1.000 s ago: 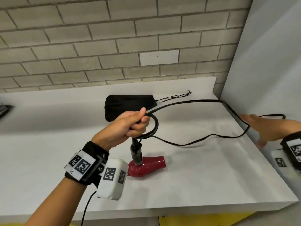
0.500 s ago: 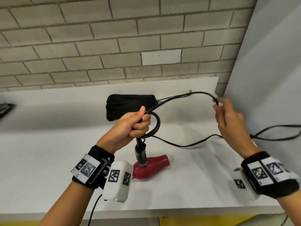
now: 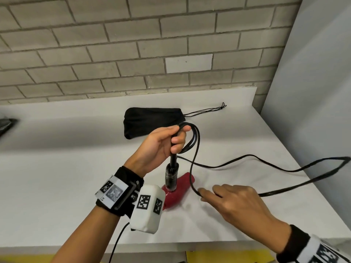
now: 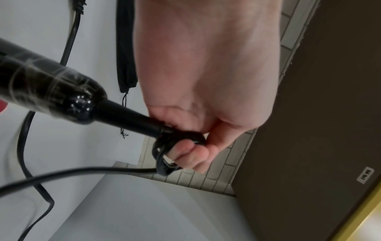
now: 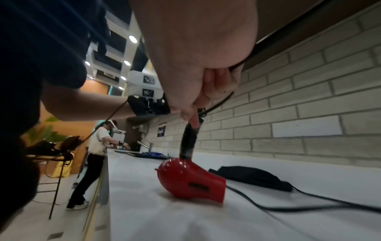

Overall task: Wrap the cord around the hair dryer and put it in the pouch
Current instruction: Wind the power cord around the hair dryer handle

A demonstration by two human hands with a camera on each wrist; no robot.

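Note:
A red hair dryer [image 3: 180, 188] lies on the white counter [image 3: 66, 177], its black handle [image 3: 171, 175] pointing up. My left hand [image 3: 178, 139] grips the top of the handle's stem together with a couple of loops of the black cord [image 3: 193, 141]. The left wrist view shows those loops [image 4: 164, 156] held under curled fingers [image 4: 191, 153]. From the loops the cord drops to my right hand [image 3: 203, 194], which pinches it low in front of the dryer. The rest trails off to the right [image 3: 284, 168]. The black pouch [image 3: 152, 120] lies flat behind the dryer.
The pouch's drawstring [image 3: 209, 111] lies toward the back right. A brick wall [image 3: 133, 54] stands behind and a grey panel [image 3: 313, 92] closes the right side. A dark object [image 3: 5, 124] sits at the far left. Another person [image 5: 97, 146] works farther along the counter.
My right hand has come from high at the right down to the counter in front of the dryer, bringing the cord with it. Another loop now hangs at my left hand, which stayed put.

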